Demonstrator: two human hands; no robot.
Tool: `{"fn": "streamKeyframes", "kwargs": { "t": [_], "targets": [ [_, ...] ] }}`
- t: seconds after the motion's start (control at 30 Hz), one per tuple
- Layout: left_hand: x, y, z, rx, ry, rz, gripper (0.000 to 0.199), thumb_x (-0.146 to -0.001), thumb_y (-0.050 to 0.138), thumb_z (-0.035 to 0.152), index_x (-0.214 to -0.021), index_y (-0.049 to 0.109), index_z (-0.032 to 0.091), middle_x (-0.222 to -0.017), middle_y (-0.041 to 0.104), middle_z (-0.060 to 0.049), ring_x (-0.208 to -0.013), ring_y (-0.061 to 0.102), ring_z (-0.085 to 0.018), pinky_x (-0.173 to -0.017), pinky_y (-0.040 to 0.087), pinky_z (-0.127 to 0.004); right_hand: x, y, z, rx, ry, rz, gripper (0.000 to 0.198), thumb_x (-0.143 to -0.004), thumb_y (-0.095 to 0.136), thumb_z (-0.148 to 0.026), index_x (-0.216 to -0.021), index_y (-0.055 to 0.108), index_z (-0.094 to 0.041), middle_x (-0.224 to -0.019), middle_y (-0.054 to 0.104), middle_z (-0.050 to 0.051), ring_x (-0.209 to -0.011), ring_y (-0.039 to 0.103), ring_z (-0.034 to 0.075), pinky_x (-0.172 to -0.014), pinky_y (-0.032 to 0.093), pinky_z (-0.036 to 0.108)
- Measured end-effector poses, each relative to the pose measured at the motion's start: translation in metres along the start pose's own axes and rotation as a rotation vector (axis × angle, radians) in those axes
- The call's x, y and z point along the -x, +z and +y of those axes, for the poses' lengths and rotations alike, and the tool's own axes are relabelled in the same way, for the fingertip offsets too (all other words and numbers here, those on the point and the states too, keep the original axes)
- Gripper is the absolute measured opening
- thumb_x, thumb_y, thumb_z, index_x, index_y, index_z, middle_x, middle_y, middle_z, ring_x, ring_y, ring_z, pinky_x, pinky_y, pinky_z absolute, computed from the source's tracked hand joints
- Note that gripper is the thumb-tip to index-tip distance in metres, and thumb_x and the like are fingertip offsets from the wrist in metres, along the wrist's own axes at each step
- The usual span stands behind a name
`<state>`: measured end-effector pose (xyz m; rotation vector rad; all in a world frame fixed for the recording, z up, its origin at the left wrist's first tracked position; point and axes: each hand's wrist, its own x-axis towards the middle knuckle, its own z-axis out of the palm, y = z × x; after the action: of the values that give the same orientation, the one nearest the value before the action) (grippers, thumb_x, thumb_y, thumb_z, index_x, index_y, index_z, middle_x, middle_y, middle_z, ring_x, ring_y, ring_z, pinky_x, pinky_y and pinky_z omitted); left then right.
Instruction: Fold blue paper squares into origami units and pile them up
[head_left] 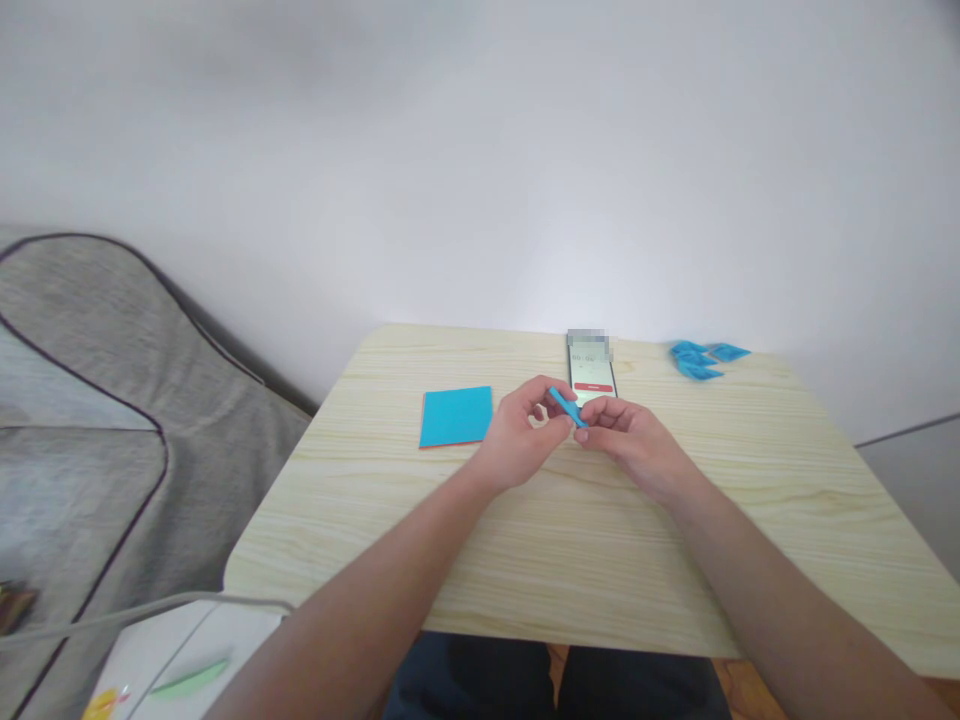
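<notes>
Between both hands, above the middle of the table, is a narrow folded strip of blue paper. My left hand pinches it from the left, thumb below and fingers above. From the right, my right hand grips its lower end between thumb and curled fingers, which hide part of it. A stack of square origami paper lies just left of my left hand, blue on top with an orange edge showing. Several folded blue paper pieces, pointed in shape, rest at the back right.
Behind my hands a phone with a lit screen lies on the pale wooden table. A white wall runs along the table's back edge. To the left are a grey fabric sofa and a pale cable over a white surface.
</notes>
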<state>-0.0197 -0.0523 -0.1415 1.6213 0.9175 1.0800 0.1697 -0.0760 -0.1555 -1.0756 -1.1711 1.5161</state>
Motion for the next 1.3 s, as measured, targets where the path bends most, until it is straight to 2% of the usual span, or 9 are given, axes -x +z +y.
{"fn": "streamKeyframes", "kwargs": {
  "t": [0.13,0.3,0.53,0.67,0.83,0.97,1.3],
  "targets": [
    [0.0004,0.0013,0.001,-0.095,0.006,0.02,0.023,-0.08,0.062,0.015,-0.101,0.067,0.021,-0.087,0.069,0.001,-0.081,0.06,-0.015,-0.077,0.044,-0.029,0.0006,0.0011,-0.0006,-0.006,0.016,0.015,0.023,-0.073,0.089,-0.03,-0.088,0.073,-0.023,-0.079,0.069,-0.002,-0.073,0.059,0.013,-0.072,0.045,0.029],
    [0.0013,0.0022,0.0001,-0.119,0.012,0.03,0.024,-0.079,0.063,0.015,-0.102,0.068,0.021,-0.091,0.071,0.0,-0.081,0.061,-0.015,-0.078,0.045,-0.03,0.0,0.0013,0.0017,-0.016,-0.007,0.04,0.027,-0.068,0.092,-0.026,-0.087,0.073,-0.023,-0.082,0.07,-0.002,-0.078,0.062,0.014,-0.077,0.047,0.03],
    [0.0019,0.0012,-0.001,-0.082,0.022,0.024,0.025,-0.08,0.061,0.012,-0.103,0.068,0.021,-0.094,0.071,0.0,-0.081,0.062,-0.014,-0.079,0.046,-0.029,-0.0022,0.0,0.0043,-0.041,-0.023,0.052,0.029,-0.067,0.093,-0.022,-0.087,0.073,-0.023,-0.08,0.069,-0.003,-0.077,0.061,0.012,-0.074,0.044,0.027],
    [0.0016,-0.0006,-0.0016,-0.022,0.035,0.007,0.02,-0.085,0.067,0.02,-0.105,0.068,0.02,-0.1,0.072,-0.001,-0.085,0.063,-0.015,-0.08,0.047,-0.029,-0.0006,0.0007,0.0024,-0.087,-0.016,0.039,0.027,-0.067,0.092,-0.02,-0.087,0.074,-0.023,-0.079,0.068,-0.004,-0.075,0.06,0.012,-0.073,0.044,0.026],
    [0.0016,-0.0004,-0.0047,0.032,0.042,0.013,0.022,-0.085,0.069,0.022,-0.107,0.067,0.02,-0.095,0.072,-0.002,-0.085,0.063,-0.015,-0.079,0.047,-0.029,0.0036,0.003,-0.0033,-0.161,0.025,0.015,0.027,-0.066,0.092,-0.019,-0.086,0.074,-0.022,-0.079,0.07,-0.003,-0.074,0.061,0.011,-0.074,0.046,0.026],
    [0.0021,-0.0007,-0.0068,0.043,0.042,-0.005,0.023,-0.086,0.069,0.021,-0.109,0.067,0.02,-0.091,0.07,-0.001,-0.085,0.063,-0.015,-0.079,0.046,-0.029,0.0043,0.0038,-0.0049,-0.185,0.041,-0.018,0.026,-0.067,0.092,-0.017,-0.085,0.074,-0.021,-0.078,0.07,-0.003,-0.074,0.061,0.01,-0.073,0.046,0.025],
    [0.0025,-0.0016,-0.0088,0.033,0.052,0.003,0.022,-0.087,0.069,0.025,-0.109,0.069,0.022,-0.1,0.071,-0.002,-0.084,0.06,-0.015,-0.081,0.046,-0.029,0.0049,0.0037,-0.0048,-0.203,0.039,-0.036,0.026,-0.068,0.091,-0.016,-0.087,0.074,-0.022,-0.079,0.07,-0.004,-0.074,0.061,0.009,-0.072,0.046,0.023]
  ]
}}
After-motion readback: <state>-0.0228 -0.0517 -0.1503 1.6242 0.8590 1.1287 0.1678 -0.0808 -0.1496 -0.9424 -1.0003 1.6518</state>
